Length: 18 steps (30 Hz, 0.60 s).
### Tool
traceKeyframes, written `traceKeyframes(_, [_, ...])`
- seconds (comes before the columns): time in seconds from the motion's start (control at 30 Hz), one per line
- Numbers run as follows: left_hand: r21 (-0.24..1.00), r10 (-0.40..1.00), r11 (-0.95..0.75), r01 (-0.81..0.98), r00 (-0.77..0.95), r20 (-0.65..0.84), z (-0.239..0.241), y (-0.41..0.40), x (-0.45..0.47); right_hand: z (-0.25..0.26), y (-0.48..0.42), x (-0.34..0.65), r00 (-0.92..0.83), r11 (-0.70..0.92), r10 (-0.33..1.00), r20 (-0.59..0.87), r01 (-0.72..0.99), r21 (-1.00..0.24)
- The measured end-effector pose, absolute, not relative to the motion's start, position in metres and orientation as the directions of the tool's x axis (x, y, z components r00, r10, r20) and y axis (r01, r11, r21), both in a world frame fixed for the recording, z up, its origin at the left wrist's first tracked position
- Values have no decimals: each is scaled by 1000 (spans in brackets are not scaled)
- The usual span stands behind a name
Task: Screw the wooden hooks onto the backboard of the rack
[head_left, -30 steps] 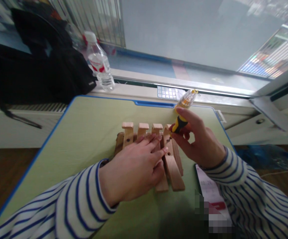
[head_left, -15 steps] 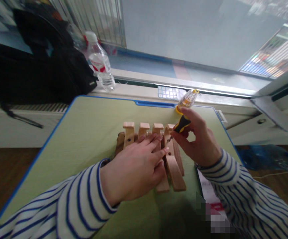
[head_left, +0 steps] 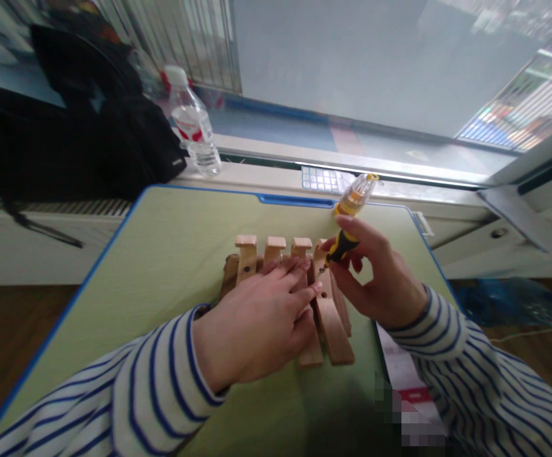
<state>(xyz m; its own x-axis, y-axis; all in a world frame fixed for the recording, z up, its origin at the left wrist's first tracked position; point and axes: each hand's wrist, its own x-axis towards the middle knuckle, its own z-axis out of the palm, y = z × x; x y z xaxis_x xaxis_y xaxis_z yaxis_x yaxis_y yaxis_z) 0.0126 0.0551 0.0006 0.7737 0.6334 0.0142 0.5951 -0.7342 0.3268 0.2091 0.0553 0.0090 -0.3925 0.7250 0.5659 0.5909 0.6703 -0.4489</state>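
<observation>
A: Head view; report the state of each hand.

B: The left hand (head_left: 261, 317) lies palm down, fingers extended, on top of the wooden assembly (head_left: 247, 270), not closed around it; the right hand (head_left: 380, 273) grasps a yellow-and-black screwdriver (head_left: 345, 246) between thumb and fingers, shaft directed down and toward the left hand.

A: Locate the assembly and the screwdriver tip.

B: The assembly sits on the desk (head_left: 152, 266), directly beneath the left hand; its rightmost slat (head_left: 334, 330) runs between the two hands; the tip is at the dark fastener point in that slat, beside the left fingertips; whether it is seated cannot be told.

A: List adjacent items.

B: A clear container with yellow parts (head_left: 356, 195) stands just beyond the right hand; a phone (head_left: 397, 362) lies on the near side of the right hand, partly covered by the striped sleeve (head_left: 476, 362); a water bottle (head_left: 194, 130) stands well beyond the left hand.
</observation>
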Motion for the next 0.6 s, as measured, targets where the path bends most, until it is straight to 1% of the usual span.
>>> traceKeyframes(0.1, [342, 640, -724, 599, 768, 8, 2, 55, 14, 10, 56, 213, -399, 666, 727, 559, 609, -431])
traceKeyframes(0.27, [350, 637, -725, 593, 771, 15, 2, 55, 14, 6, 58, 215, -389, 678, 703, 595, 621, -393])
traceKeyframes(0.5, [334, 630, -737, 588, 776, 22, 1, 54, 13, 3, 57, 213, -390, 695, 662, 639, 639, -330])
traceKeyframes(0.6, [330, 637, -728, 600, 771, 3, 2, 54, 13, 1, 57, 213, -377, 690, 663, 647, 644, -331])
